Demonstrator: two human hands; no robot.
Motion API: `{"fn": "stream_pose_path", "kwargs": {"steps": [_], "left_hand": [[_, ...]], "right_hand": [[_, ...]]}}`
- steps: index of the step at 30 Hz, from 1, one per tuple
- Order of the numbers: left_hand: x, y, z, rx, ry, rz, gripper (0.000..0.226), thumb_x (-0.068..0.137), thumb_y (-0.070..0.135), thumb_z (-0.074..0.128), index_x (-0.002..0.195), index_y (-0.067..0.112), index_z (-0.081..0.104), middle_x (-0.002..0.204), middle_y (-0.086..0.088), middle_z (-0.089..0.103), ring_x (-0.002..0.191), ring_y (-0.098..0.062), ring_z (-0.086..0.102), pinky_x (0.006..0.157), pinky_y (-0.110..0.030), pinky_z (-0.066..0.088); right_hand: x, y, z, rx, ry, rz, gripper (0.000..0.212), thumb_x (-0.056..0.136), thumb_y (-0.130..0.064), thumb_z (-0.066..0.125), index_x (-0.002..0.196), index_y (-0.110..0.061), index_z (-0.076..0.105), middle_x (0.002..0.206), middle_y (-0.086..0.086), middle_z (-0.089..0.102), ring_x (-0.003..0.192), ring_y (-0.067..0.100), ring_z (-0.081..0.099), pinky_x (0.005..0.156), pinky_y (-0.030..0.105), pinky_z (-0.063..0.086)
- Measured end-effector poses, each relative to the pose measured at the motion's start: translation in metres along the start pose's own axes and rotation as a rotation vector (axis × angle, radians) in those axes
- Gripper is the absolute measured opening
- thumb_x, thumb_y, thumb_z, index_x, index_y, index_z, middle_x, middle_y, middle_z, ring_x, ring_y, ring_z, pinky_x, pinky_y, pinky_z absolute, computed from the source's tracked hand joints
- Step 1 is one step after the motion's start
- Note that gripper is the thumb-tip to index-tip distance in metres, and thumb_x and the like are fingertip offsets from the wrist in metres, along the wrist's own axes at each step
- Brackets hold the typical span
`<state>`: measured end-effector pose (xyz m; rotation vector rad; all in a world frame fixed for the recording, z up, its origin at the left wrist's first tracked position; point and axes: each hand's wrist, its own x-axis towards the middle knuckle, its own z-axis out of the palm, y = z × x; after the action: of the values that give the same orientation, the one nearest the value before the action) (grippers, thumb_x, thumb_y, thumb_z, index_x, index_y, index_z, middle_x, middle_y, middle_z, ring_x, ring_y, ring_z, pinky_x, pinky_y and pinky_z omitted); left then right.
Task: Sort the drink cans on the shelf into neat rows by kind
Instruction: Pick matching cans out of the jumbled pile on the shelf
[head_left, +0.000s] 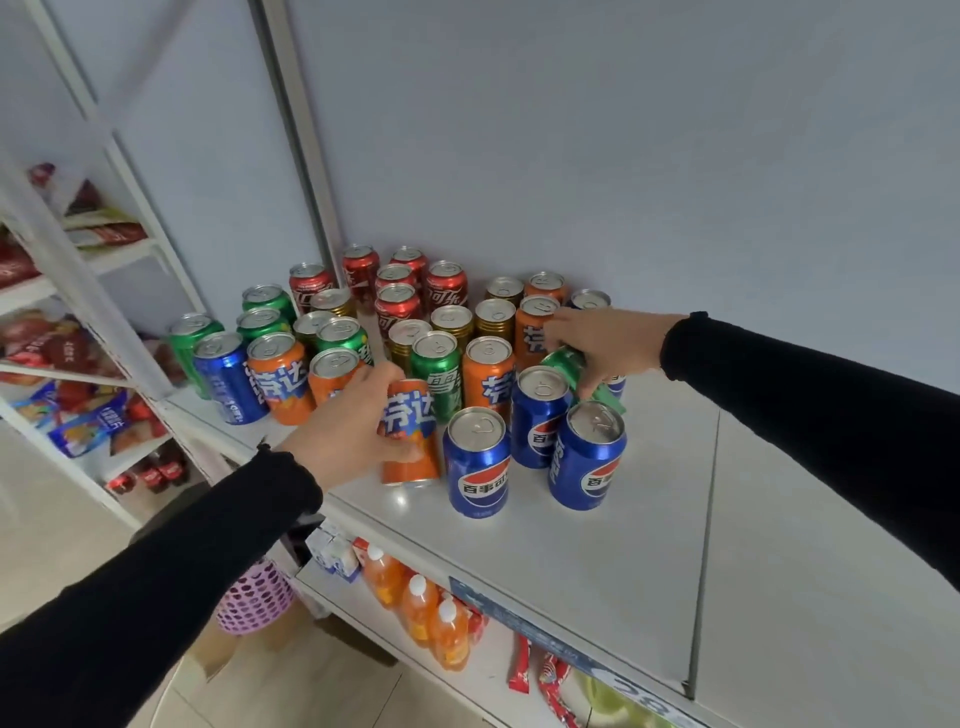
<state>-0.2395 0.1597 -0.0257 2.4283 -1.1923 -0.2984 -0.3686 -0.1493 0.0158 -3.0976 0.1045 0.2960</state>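
Observation:
Many drink cans stand mixed on the white shelf (597, 561): red cola cans (447, 285) at the back, gold cans (494, 317), green cans (265, 325) and orange cans (487, 371) in the middle, three blue cans (478, 462) at the front. My left hand (348, 431) is shut on an orange can (410, 441) near the shelf's front edge. My right hand (602, 345) grips a green can (574, 371), which is tilted behind the blue cans. My right hand's fingertips also touch an orange can (535, 325).
The shelf's right half is bare white board with a seam (704, 545). A grey wall (623, 156) rises right behind the cans. Orange drink bottles (421, 605) stand on the lower shelf. A snack rack (67, 312) is at the left, a pink basket (254, 597) below.

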Motion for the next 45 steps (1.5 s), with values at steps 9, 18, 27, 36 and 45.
{"fn": "stream_pose_path", "kwargs": {"steps": [9,18,27,36,45], "left_hand": [[-0.019,-0.010,0.029,0.043,0.310,0.172,0.065,0.073,0.011,0.085,0.113,0.025,0.036,0.120,0.004,0.039,0.093,-0.013,0.056,0.068,-0.015,0.042],[-0.028,-0.009,0.036,0.094,0.451,0.187,0.056,0.076,0.009,0.082,0.115,0.014,0.042,0.124,-0.002,0.041,0.114,-0.021,0.050,0.089,-0.033,0.047],[-0.059,0.037,0.063,-0.474,0.317,0.216,0.064,0.094,0.041,0.063,0.147,0.031,0.030,0.152,0.014,0.037,0.138,0.001,0.037,0.109,-0.018,0.032],[-0.038,0.035,0.109,-0.610,0.283,0.129,0.079,0.070,0.032,0.089,0.130,0.038,0.038,0.132,0.010,0.055,0.119,-0.010,0.059,0.096,-0.040,0.056],[-0.052,0.066,0.118,-0.711,0.212,0.193,0.078,0.072,0.034,0.088,0.135,0.036,0.042,0.131,0.011,0.060,0.115,-0.008,0.062,0.093,-0.040,0.058]], "right_hand": [[-0.048,-0.002,0.031,0.096,0.378,0.059,0.037,0.087,-0.022,0.074,0.109,-0.018,0.045,0.108,-0.003,0.048,0.077,0.019,0.053,0.067,0.034,0.045],[-0.058,-0.007,0.059,0.157,0.633,0.129,0.017,0.093,-0.014,0.063,0.108,-0.016,0.056,0.118,0.004,0.053,0.085,0.025,0.060,0.070,0.042,0.053],[-0.107,-0.072,0.096,1.113,0.878,0.305,0.040,0.101,-0.050,0.046,0.129,-0.021,0.051,0.127,-0.006,0.061,0.116,0.013,0.059,0.096,0.037,0.053],[-0.102,-0.101,0.142,1.256,0.579,0.366,0.075,0.082,-0.017,0.081,0.143,-0.022,0.038,0.135,-0.004,0.058,0.118,0.011,0.059,0.105,0.038,0.050],[-0.142,-0.128,0.154,1.222,0.841,0.610,0.063,0.076,-0.020,0.086,0.129,-0.020,0.051,0.117,-0.007,0.066,0.104,0.007,0.064,0.088,0.024,0.055]]}}
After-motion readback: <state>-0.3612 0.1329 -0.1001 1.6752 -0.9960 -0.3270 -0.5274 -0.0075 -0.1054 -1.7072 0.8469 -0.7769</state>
